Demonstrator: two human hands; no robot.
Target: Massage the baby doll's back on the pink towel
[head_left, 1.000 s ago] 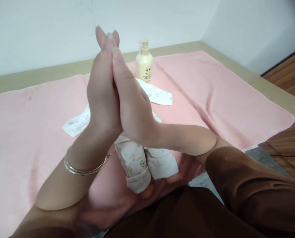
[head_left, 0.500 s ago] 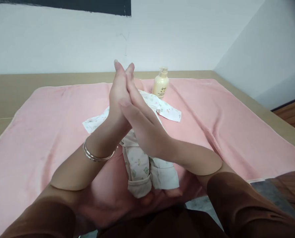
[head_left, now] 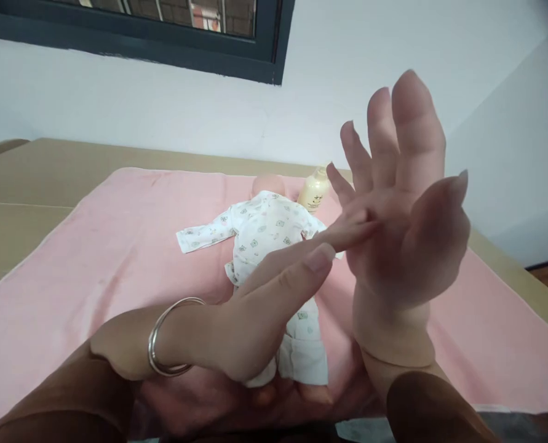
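Observation:
My left hand (head_left: 274,295), with silver bangles (head_left: 154,344) at the wrist, stretches its fingers out so that the tips touch my right palm. Raised at the right, my right hand (head_left: 398,203) is open, palm toward me and fingers apart. Neither hand holds anything. Beneath them a baby doll in a white printed outfit (head_left: 269,227) lies on a pink blanket (head_left: 139,264), its head at the far end. My hands and forearms hide part of its middle and legs. Beside its head stands a pale yellow pump bottle (head_left: 313,192), partly behind my right fingers.
The blanket is spread over a light wooden table (head_left: 19,203), with folds on its surface. Behind the table rises a white wall (head_left: 163,117) with a dark-framed window (head_left: 274,55). Another wall closes off the right side.
My palms were pressed together over the doll. Now they have parted: my right hand has moved right and turned its palm toward me, with the left fingertips on it. The view has tilted up.

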